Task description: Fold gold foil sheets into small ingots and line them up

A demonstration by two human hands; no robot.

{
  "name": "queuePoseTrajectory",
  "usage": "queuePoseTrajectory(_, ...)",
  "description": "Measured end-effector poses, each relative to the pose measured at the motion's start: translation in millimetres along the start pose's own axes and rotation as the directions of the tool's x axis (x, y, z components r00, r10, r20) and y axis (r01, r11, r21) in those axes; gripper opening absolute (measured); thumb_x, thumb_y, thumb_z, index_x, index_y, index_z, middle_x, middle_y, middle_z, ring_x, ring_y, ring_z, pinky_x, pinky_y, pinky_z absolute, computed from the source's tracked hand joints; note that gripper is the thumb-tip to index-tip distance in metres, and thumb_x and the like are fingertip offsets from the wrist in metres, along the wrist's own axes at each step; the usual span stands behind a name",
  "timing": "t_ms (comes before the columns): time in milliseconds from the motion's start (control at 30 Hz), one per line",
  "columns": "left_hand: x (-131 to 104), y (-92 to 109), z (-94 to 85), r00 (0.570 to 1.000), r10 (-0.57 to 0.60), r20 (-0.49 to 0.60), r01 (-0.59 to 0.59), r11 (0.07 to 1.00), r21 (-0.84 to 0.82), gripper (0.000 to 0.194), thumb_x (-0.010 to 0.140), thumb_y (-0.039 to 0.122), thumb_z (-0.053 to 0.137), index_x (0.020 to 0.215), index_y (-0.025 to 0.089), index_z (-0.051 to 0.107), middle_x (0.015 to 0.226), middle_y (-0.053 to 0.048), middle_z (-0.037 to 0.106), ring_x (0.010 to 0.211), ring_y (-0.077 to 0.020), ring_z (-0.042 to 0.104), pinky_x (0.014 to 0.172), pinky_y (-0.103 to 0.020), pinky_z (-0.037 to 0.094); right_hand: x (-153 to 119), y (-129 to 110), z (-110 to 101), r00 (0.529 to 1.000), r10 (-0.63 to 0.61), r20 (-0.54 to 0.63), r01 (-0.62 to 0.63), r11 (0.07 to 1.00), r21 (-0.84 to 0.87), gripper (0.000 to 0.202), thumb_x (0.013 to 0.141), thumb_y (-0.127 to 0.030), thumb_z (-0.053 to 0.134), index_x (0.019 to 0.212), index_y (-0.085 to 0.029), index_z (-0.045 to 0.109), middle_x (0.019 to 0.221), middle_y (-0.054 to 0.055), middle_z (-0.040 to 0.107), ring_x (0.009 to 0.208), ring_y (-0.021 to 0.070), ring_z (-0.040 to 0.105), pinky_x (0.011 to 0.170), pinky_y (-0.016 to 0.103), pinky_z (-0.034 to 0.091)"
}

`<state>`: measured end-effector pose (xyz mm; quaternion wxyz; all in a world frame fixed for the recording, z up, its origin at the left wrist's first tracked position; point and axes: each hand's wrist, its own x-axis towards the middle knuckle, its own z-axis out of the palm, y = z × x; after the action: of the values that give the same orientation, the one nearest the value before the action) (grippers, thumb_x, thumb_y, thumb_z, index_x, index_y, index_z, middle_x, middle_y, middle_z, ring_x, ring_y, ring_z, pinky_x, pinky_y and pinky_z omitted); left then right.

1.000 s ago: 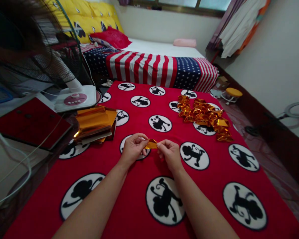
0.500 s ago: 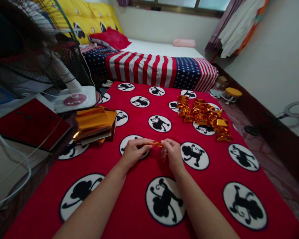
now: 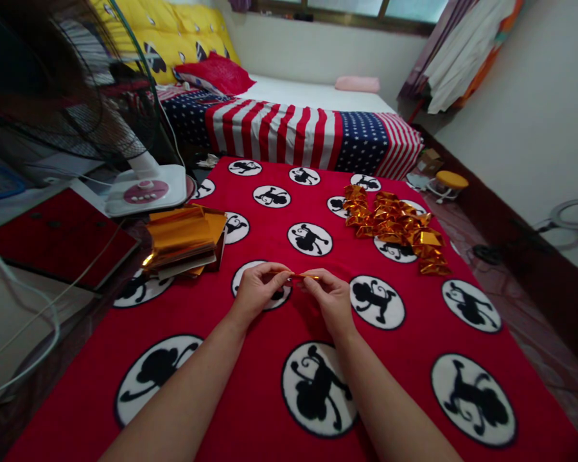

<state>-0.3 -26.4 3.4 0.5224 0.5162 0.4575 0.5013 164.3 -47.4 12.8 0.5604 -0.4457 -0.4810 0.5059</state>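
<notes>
A thin strip of folded gold foil paper (image 3: 296, 276) is stretched between my hands, above the red cloth (image 3: 250, 410) with monkey prints. My left hand (image 3: 260, 289) pinches its left end between thumb and fingers. Its right end is pinched by my right hand (image 3: 328, 294), the thumb on the near side. Much of the paper is covered by my fingers. To the left lies a stack of gold paper sheets (image 3: 180, 237). Several folded gold foil pieces (image 3: 390, 221) form a group at the right back of the cloth.
A fan with a white base (image 3: 147, 189) stands at the left beside a dark red panel (image 3: 58, 234). Behind the cloth is a bed with a striped cover (image 3: 279, 131). A yellow stool (image 3: 451, 180) is on the floor at the right.
My right thumb has moved onto the near side of the paper and my right fingers have shifted slightly left. The paper now shows as a thinner strip. The camera view has barely moved.
</notes>
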Motion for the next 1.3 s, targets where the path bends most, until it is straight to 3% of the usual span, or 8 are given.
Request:
queuePoseTrajectory(267,0.7,2.3,-0.4,0.999,0.031,-0.019,-0.032,0.999,-0.020,0.029,0.073,0.036,0.076,0.091,0.013,0.072,0.091,-0.010,0.076,0.080,-0.0197,0.072,0.073,-0.028,0.056,-0.5,1.0,0.8,1.000,0.014,-0.001,-0.014,1.000,0.015,0.013,0.078,-0.031,0.072,0.086,-0.021,0.073,0.087,0.003,0.070,0.081,0.0182,0.066,0.077,0.030,0.054)
queuePoseTrajectory(633,1.3,3.2,-1.9,0.998,0.004,0.062,0.001,0.997,-0.082,0.055,0.079,0.033,0.071,0.129,0.016,0.058,0.113,-0.012,0.072,0.098,-0.0212,0.070,0.080,-0.027,0.056,-0.8,0.6,2.4,0.998,0.057,-0.035,-0.056,0.998,0.010,0.017,0.077,-0.034,0.073,0.087,-0.020,0.072,0.086,0.004,0.071,0.080,0.0189,0.067,0.076,0.030,0.054)
queuePoseTrajectory(933,0.8,11.7,0.2,0.996,-0.043,0.083,0.053,0.991,-0.119,0.069,0.076,0.026,0.069,0.140,0.013,0.047,0.118,-0.016,0.069,0.101,-0.0228,0.069,0.081,-0.028,0.055,0.0,0.8,3.6,0.999,0.012,-0.038,-0.014,0.999,-0.049,0.017,0.079,-0.035,0.070,0.087,-0.021,0.072,0.088,0.004,0.070,0.082,0.0188,0.065,0.078,0.031,0.054)
queuePoseTrajectory(1067,1.4,9.9,2.2,0.994,-0.069,0.081,0.079,0.988,-0.132,0.069,0.073,0.020,0.065,0.139,0.012,0.048,0.117,-0.016,0.070,0.099,-0.0218,0.069,0.079,-0.026,0.054,0.5,2.4,4.0,0.994,-0.111,-0.020,0.107,0.986,-0.131,0.012,0.082,-0.030,0.068,0.088,-0.021,0.073,0.092,0.005,0.068,0.088,0.0187,0.064,0.081,0.030,0.052)
queuePoseTrajectory(1233,13.9,0.7,8.5,0.994,-0.094,-0.056,0.086,0.986,-0.141,0.050,0.071,0.015,0.050,0.119,0.010,0.065,0.112,-0.014,0.073,0.100,-0.0232,0.069,0.071,-0.026,0.056,9.4,8.7,8.1,0.980,-0.199,-0.033,0.188,0.962,-0.200,0.012,0.084,-0.027,0.065,0.091,-0.021,0.072,0.093,0.005,0.067,0.090,0.0183,0.064,0.083,0.032,0.051)
queuePoseTrajectory(1300,22.0,-0.1,11.8,0.992,-0.074,-0.106,0.063,0.992,-0.109,0.049,0.067,0.011,0.046,0.112,0.010,0.068,0.108,-0.013,0.074,0.099,-0.0228,0.070,0.075,-0.028,0.057,16.6,11.2,11.5,0.977,-0.210,-0.033,0.199,0.959,-0.200,0.011,0.082,-0.026,0.065,0.089,-0.021,0.071,0.094,0.005,0.067,0.091,0.0186,0.064,0.084,0.032,0.052)
